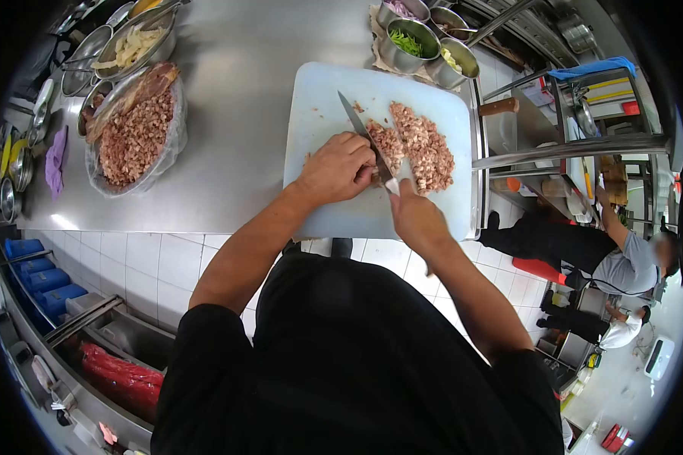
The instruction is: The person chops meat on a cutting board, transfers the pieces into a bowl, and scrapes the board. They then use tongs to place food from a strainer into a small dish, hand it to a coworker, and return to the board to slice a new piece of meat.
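Observation:
My right hand [417,216] is wrapped round the handle of a chef's knife [357,121], whose blade points up and left across the white cutting board [319,98]. My left hand [341,168] rests on the board just left of the blade, fingers curled down. Small bits of meat show by its fingertips, mostly hidden under the hand. Right of the blade lies a pile of diced meat [426,148], with a smaller chopped heap [387,144] against the knife. A plastic-lined bowl [176,148] of diced meat, with a larger piece of meat [148,83] on top, stands to the left.
Metal containers of cut greens [408,49] and other ingredients stand beyond the board. A pan of pale slices [136,49] sits at the far left, near a purple cloth [55,163]. A wooden-handled tool [499,107] lies at the right. Two people work off to the right.

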Motion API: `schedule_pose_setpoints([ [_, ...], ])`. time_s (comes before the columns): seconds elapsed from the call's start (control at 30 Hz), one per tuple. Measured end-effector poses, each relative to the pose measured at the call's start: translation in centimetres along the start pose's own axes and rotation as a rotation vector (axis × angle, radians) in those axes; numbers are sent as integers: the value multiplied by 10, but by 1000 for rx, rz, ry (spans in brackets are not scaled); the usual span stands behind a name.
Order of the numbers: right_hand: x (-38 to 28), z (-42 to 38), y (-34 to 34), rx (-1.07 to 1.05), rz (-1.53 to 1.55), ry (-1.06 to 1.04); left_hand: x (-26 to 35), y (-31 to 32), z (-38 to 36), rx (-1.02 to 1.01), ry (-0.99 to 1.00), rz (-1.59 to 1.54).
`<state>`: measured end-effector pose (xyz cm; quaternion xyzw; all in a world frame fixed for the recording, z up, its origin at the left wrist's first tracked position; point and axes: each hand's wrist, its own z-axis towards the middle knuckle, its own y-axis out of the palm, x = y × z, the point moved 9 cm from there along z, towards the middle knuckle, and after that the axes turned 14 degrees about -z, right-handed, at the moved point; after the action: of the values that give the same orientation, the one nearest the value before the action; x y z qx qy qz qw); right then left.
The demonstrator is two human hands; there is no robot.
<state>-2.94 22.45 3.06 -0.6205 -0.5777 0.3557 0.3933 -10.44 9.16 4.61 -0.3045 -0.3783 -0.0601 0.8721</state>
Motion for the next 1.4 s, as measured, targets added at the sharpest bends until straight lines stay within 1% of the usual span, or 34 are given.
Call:
schedule_pose_setpoints([
  [0.1, -12, 17, -13, 110, 7, -26, 0, 0, 0, -59, -25, -31],
  [0.13, -18, 21, -29, 133, -39, -71, 2, -3, -1, -10, -11, -40],
  [0.2, -18, 15, -62, -93, 82, -12, 2, -12, -2, 104, 16, -49],
  [0.23, -22, 3, -74, -224, 145, 18, 3, -9, -5, 87, 11, -40],
  [0.27, -21, -10, -77, -298, 137, 20, 2, -8, -5, 73, 10, -28],
  [0.3, -15, -14, -68, -200, 68, 3, -1, -9, -3, 64, 11, -11],
  [0.37, -5, -8, -21, 3, -75, -38, -5, -6, -3, 26, 0, -6],
  [0.4, -9, -3, -3, 17, -17, -8, -5, -2, -6, 1, -12, -11],
  [0.5, -17, 13, -11, 120, 26, -11, -15, 6, -6, -144, -82, -24],
  [0.53, -23, 18, -26, 184, -4, -95, -5, 2, -9, -62, -54, -42],
  [0.57, -18, 22, -33, 75, 40, -64, 0, -9, -5, 36, -9, -40],
  [0.6, -21, 13, -55, -46, 87, -34, 4, -19, -5, 131, 26, -43],
  [0.63, -23, 1, -64, -181, 135, -3, 4, -16, -8, 102, 8, -22],
  [0.67, -21, -12, -64, -235, 132, 6, 3, -15, -8, 80, -5, 5],
  [0.7, -17, -16, -55, -145, 69, -5, 0, -14, -6, 63, -17, 34],
  [0.77, -10, -10, -11, 33, -52, -29, -6, -8, -6, 1, -39, 31],
  [0.8, -14, -3, 0, 73, 36, 11, -8, -4, -10, -34, -53, 27],
  [0.9, -22, 9, -8, 107, 77, -20, -5, -11, -9, 7, -13, -3],
  [0.93, -20, 10, -9, 55, 68, -1, -12, -19, -6, 95, -89, -84],
  [1.0, -9, 7, -12, 51, 161, -4, -30, -38, -5, 283, -246, -246],
  [1.1, 19, -5, 5, 48, 310, 35, -56, -68, 22, 306, -327, -92],
  [1.13, 29, -10, 7, 60, 331, 61, -70, -68, 33, 265, -301, 48],
  [1.23, 54, -20, 10, 67, 370, 125, -108, -30, 52, -89, -226, 495],
  [1.27, 58, -19, 9, 70, 382, 133, -101, -21, 52, -143, -168, 520],
  [1.33, 62, -19, 7, 71, 420, 141, -87, -2, 43, -278, -165, 503],
  [1.37, 61, -20, 4, 81, 430, 114, -84, 6, 36, -358, -221, 447],
  [1.4, 59, -23, 1, 79, 421, 124, -79, 3, 30, -407, -326, 390],
])
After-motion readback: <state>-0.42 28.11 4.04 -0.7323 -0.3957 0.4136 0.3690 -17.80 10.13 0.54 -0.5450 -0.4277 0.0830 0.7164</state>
